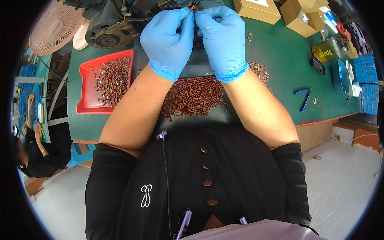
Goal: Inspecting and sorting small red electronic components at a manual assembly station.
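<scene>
Both my hands wear blue gloves and meet at the far edge of the view, in front of a dark machine (112, 30). My left hand (168, 44) is closed, thumb and finger pinching a small copper-coloured part (193, 7). Beside it my right hand (224, 44) is closed too, its fingertips pressed together close to that part; what they grip is hidden. Between my forearms lies a heap of small red-brown cylindrical parts (194, 96) with silvery ends. A red tray (88, 102) left of my left forearm holds many similar small pieces.
Right of my right forearm lie loose small parts (260, 71) and blue-handled pliers (306, 98) on the green table (280, 52). Cardboard boxes (260, 10) stand at the back right. A fan (56, 27) is at far left; another person (48, 152) sits beyond the table's left side.
</scene>
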The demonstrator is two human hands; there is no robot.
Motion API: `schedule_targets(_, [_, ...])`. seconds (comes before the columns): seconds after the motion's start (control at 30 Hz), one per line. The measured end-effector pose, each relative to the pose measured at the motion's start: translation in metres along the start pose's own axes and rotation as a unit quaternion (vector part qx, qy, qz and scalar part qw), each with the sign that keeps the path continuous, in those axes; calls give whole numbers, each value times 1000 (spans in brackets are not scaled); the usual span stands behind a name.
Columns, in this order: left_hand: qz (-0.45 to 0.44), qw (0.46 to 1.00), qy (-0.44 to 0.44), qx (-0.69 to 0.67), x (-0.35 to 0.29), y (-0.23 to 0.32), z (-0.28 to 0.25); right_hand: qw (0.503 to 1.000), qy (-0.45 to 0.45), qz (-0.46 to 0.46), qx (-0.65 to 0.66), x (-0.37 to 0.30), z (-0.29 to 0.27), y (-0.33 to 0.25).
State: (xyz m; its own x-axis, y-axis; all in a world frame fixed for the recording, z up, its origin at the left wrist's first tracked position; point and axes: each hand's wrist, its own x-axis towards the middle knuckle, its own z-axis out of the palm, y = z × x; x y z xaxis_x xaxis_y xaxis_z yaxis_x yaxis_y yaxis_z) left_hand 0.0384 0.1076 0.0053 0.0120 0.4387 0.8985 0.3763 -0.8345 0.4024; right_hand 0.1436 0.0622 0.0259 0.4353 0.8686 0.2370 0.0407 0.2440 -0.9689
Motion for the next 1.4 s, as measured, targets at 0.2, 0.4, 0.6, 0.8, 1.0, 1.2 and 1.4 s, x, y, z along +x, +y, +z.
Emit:
schedule_targets(0.2, [18, 1000, -13, 21, -2, -4, 1, 999, 12, -21, 39, 2, 0, 5])
schedule_targets(0.4, [30, 999, -16, 21, 0, -5, 1, 998, -18, -27, 50, 3, -3, 9])
schedule_targets(0.6, [-44, 998, -44, -7, 1, 10, -13, 996, -39, 14, 82, -10, -38, 2])
schedule_targets(0.8, [-210, 967, -140, -46, -17, -7, -97, 965, -94, -15, -246, -29, -122, 19])
schedule_targets(1.0, [-270, 895, -289, 208, -24, -83, -207, 877, -213, -38, -430, -64, -147, 35])
schedule_targets(1.2, [-312, 890, -281, 178, -42, -91, -227, 803, -260, -150, -515, -80, -140, 35])
schedule_targets(1.4, [-267, 918, -288, 63, -36, -26, -162, 737, -225, -243, -589, -87, -133, 43])
